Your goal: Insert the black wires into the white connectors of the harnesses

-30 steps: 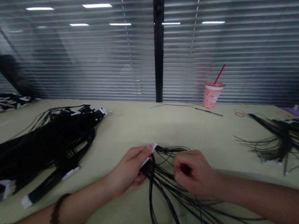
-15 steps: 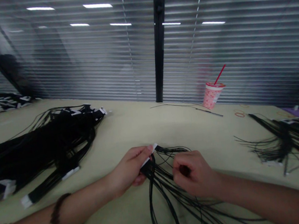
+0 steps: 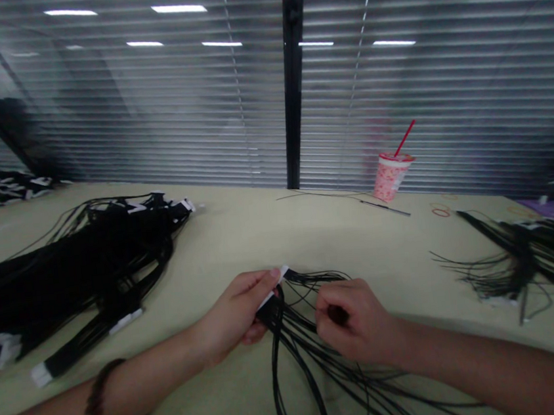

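My left hand [image 3: 241, 310] is closed on the end of a bundle of thin black cables [image 3: 299, 350], its thumb pressing along a white connector strip [image 3: 269, 294]. From that strip the cables fan out to the right and down toward the front edge of the picture, some bending in loose loops. Among the strands, just right of the strip, my right hand [image 3: 355, 321] is curled with finger and thumb together. Whatever lies in its grip is hidden by the fingers; black strands pass behind and below it.
A large pile of black cables [image 3: 81, 274] lies on the left of the table [image 3: 230, 229]. More cable bundles [image 3: 524, 254] lie at the right. Toward the blinds [image 3: 188, 111] stand a pink cup [image 3: 390, 177] with a red straw, a thin pen-like tool [image 3: 384, 207] and rubber bands [image 3: 440, 211].
The whole view has shifted slightly, moving everything a little left. Both hands keep nearly the same pose on the cables.
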The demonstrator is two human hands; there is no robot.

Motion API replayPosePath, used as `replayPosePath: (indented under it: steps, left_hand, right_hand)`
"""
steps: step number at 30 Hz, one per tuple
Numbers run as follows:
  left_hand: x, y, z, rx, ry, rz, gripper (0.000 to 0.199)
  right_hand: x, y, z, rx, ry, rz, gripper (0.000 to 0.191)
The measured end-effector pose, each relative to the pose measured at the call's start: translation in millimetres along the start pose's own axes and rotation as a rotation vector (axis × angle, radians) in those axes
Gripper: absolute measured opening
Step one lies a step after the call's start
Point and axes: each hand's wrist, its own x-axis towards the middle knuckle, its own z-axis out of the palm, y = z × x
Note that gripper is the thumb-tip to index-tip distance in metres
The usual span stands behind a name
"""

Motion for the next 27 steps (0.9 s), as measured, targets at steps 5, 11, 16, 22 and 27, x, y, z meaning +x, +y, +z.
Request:
replayPosePath:
  steps: [5,11,16,22,27]
  left_hand:
    - [-1.5,0.3,0.8,0.095,-0.004,0.007,0.036]
    - [-4.9,2.1,6.6,0.173,-0.047,0.033,0.033]
    - [-5.5,4.8,9.1,0.177,-0.035,0.005,0.033]
    - [-5.8,5.3,9.1,0.198,0.003,-0.011,0.034]
    - [-5.4,5.7,7.4,0.209,-0.017,-0.001,0.035]
  right_hand:
    - [0.4,-1.2,0.6,-0.045,-0.009,0.008,0.01]
    - [3.7,1.2,3.4,-0.09,-0.074,0.016,0.009]
    - [6.9,-2.1,4.5,-0.089,-0.079,0.013,0.011]
    - [6.7,-3.0,6.1,-0.106,-0.06,0.001,0.011]
    - [7.6,-0.1,5.9,-0.079,0.014,0.051,0.005]
